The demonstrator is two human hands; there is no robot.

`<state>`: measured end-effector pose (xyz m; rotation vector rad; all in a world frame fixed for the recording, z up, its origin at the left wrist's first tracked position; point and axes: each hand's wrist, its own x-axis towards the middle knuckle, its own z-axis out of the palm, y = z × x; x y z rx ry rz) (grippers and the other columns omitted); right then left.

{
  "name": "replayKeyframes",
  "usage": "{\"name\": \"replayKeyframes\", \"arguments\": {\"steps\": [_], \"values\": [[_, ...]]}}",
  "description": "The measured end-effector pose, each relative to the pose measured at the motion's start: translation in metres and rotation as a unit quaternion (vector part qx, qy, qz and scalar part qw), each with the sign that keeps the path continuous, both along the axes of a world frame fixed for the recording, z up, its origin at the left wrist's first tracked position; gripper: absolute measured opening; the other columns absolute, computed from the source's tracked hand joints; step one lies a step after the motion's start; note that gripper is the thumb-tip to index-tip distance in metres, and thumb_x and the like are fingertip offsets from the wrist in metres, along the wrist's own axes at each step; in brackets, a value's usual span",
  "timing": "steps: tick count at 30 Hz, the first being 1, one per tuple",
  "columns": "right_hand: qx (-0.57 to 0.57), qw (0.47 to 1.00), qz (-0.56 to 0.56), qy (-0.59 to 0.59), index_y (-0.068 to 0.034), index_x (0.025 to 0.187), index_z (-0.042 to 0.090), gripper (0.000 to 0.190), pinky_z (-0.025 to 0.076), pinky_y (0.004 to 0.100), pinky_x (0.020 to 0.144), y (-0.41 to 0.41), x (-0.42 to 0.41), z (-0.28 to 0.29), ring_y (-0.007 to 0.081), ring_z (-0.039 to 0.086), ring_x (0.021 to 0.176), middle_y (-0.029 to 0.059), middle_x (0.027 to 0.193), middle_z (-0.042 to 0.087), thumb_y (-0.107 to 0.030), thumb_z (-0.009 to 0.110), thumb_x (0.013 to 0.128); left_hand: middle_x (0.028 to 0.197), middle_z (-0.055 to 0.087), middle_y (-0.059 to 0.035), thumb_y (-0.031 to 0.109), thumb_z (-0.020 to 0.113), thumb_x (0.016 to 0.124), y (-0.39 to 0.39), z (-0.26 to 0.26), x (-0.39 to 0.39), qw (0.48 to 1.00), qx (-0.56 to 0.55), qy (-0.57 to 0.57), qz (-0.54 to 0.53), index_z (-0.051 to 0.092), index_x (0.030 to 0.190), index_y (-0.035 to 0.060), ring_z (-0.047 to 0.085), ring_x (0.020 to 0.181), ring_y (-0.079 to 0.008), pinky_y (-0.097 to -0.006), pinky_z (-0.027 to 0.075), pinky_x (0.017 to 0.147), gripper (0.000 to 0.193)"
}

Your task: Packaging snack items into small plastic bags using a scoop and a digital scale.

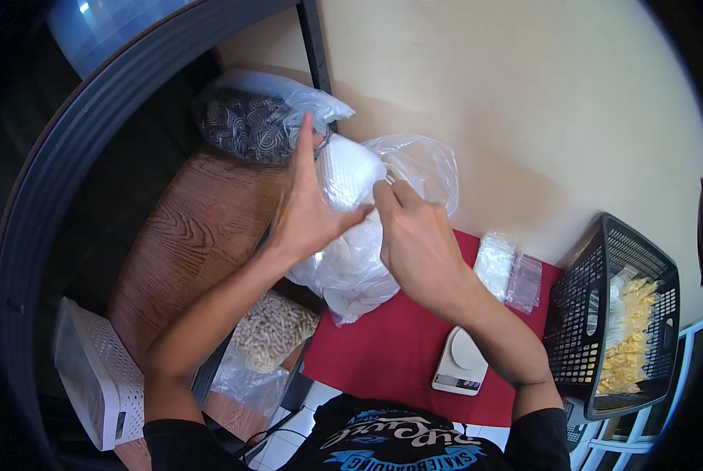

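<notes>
A large clear plastic bag (357, 271) with white contents stands on the red-covered table in front of me. From its top rises a white, ribbed-looking bundle (351, 171), wrapped in clear film. My left hand (307, 218) is beside this bundle, its thumb spread wide from the upright fingers. Curled fingers of my right hand (419, 247) pinch at the bag's mouth, next to a pale edge. Exactly what they pinch is partly hidden by the knuckles. Behind the bundle, the loose clear part of the bag (431, 171) stands against the wall.
A white digital kitchen scale (463, 362) and small clear bags (495, 265) lie on the red cloth (375, 359). To the right is a black basket (601, 253) of yellow packets. Leftward are a wooden shelf (192, 224), a bag of dark spirals (245, 126), pale snack pieces (272, 329) and a white basket (101, 365).
</notes>
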<state>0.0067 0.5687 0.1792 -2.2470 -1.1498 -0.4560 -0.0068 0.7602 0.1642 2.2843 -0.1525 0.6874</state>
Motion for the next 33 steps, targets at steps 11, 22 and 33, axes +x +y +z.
{"name": "replayKeyframes", "arguments": {"steps": [11,22,33], "values": [[-0.016,0.998,0.052,0.006,0.011,0.099,0.054,0.024,0.057,0.0488,0.065,-0.003,-0.009,-0.007,0.0439,0.068,0.075,0.0283,0.093,0.059,0.009,0.058,0.076,0.147,0.039,-0.0318,0.016,0.094,0.063,0.001,-0.012,0.001,0.999,-0.006,0.014,-0.033,-0.001,0.161,0.0003,0.044,0.137,-0.0443,-0.0498,0.036,0.116,0.138],[0.032,0.998,0.047,0.009,0.01,0.097,0.056,0.023,0.056,0.0511,0.069,-0.012,-0.001,0.003,0.0475,0.065,0.075,0.0274,0.092,0.061,0.008,0.059,0.074,0.146,0.04,-0.0298,0.014,0.095,0.062,0.006,-0.011,0.005,0.994,-0.055,0.009,-0.09,-0.003,0.163,0.0072,0.046,0.136,-0.0385,-0.048,0.041,0.112,0.14],[0.158,0.982,0.019,0.097,0.008,0.103,0.059,0.014,0.051,0.0502,0.071,-0.036,0.009,0.026,0.0455,0.066,0.078,0.0299,0.088,0.067,0.001,0.06,0.091,0.131,0.053,-0.0197,0.0,0.083,0.072,0.009,0.003,0.002,0.88,-0.343,0.077,-0.319,0.003,0.162,0.0232,0.063,0.114,-0.0276,-0.0427,0.054,0.099,0.123]]}}
